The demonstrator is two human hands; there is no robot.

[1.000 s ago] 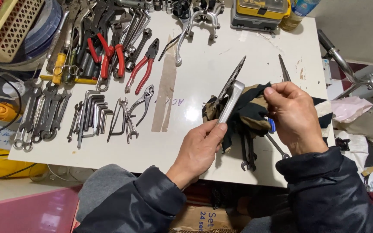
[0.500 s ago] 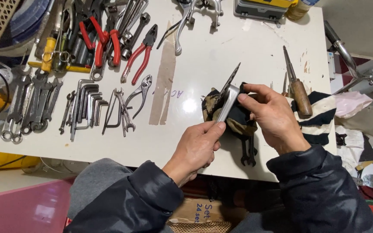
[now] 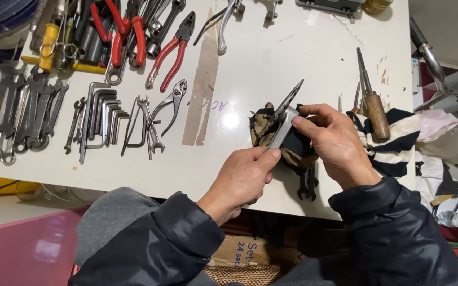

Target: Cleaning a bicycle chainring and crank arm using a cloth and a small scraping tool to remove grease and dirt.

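Your white surface [image 3: 271,58] carries rows of tools toward ten o'clock. At centre lies a dark rag [image 3: 298,151], and your right hand [image 3: 335,145] presses it around a flat metal blade tool [image 3: 284,119], fingers clenched on the cloth. Your left hand [image 3: 245,177], at seven o'clock from the tool, grasps its lower end. A wooden-handled screwdriver [image 3: 375,106] rests at three o'clock.
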